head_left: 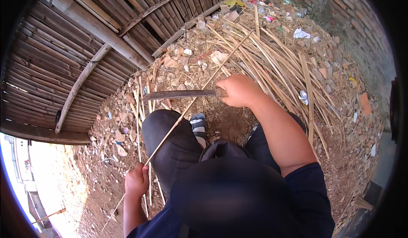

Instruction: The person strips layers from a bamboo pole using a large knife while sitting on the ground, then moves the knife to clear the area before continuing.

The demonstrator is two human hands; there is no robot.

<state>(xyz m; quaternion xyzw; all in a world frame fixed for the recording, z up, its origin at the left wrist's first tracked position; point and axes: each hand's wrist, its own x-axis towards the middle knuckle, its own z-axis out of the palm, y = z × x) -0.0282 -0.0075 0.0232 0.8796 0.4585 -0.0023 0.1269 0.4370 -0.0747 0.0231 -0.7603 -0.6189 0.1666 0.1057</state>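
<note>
My left hand is closed around a long, thin bamboo strip, low beside my left knee. The strip slants up to the right across my left thigh, and its far end reaches over the pile of strips. In my right hand is the wooden handle of a long-bladed knife, its dark blade pointing left. The blade crosses the strip in front of my knees; whether they touch I cannot tell. Several pale bamboo strips lie on the ground left of my left leg.
A large pile of split bamboo strips lies ahead and to the right. Stones, brick pieces and litter cover the dirt ground. A bamboo-slat wall stands at the left, a brick wall at the right. My sandalled foot is between them.
</note>
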